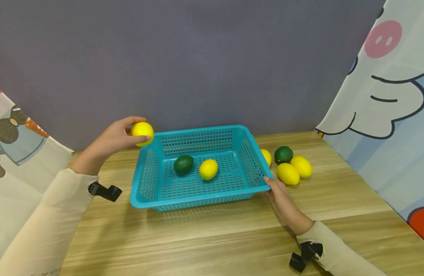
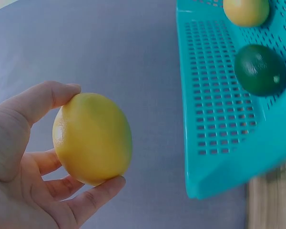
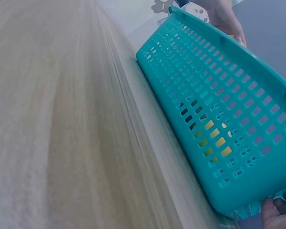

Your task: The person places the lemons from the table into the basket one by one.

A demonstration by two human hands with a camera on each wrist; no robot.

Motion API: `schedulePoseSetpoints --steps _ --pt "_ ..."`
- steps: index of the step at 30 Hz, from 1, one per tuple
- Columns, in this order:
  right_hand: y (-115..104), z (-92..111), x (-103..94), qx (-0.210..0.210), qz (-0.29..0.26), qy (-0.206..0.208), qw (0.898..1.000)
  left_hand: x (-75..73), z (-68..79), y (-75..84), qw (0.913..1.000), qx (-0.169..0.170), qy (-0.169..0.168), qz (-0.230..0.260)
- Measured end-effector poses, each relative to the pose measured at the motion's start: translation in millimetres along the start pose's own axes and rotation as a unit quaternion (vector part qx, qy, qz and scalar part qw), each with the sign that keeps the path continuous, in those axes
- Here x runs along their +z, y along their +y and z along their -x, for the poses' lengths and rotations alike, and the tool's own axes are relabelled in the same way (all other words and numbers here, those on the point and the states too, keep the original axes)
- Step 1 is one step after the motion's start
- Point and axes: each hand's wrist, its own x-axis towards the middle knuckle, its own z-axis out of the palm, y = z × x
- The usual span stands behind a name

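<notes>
My left hand [image 1: 116,136] pinches a yellow lemon [image 1: 142,133] between thumb and fingers, raised by the back left corner of a teal plastic basket [image 1: 205,197]. In the left wrist view the held lemon [image 2: 93,138] shows between the thumb above and fingertips below, apart from the basket wall [image 2: 214,90]. My right hand [image 1: 282,201] grips the basket's front right corner, thumb over the rim. Inside the basket lie a dark green lemon-shaped fruit [image 1: 183,165] and another yellow lemon [image 1: 208,169]. Through the holes in the right wrist view, yellow [image 3: 219,141] shows.
Right of the basket, a dark green fruit [image 1: 283,155] and two lemons [image 1: 288,173] sit together on the wooden table [image 1: 212,237]. One more lemon [image 1: 266,156] is partly hidden behind the basket's right wall. A grey panel [image 1: 205,61] stands behind, with printed cloths [image 1: 381,88] at the sides.
</notes>
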Motion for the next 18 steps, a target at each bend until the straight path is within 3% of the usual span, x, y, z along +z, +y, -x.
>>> schedulePoseSetpoints --steps 18 --pt "0 0 1.7 -0.008 -0.011 0.002 1.000 25.1 -18.5 20.4 0.9984 0.015 -0.023 0.050"
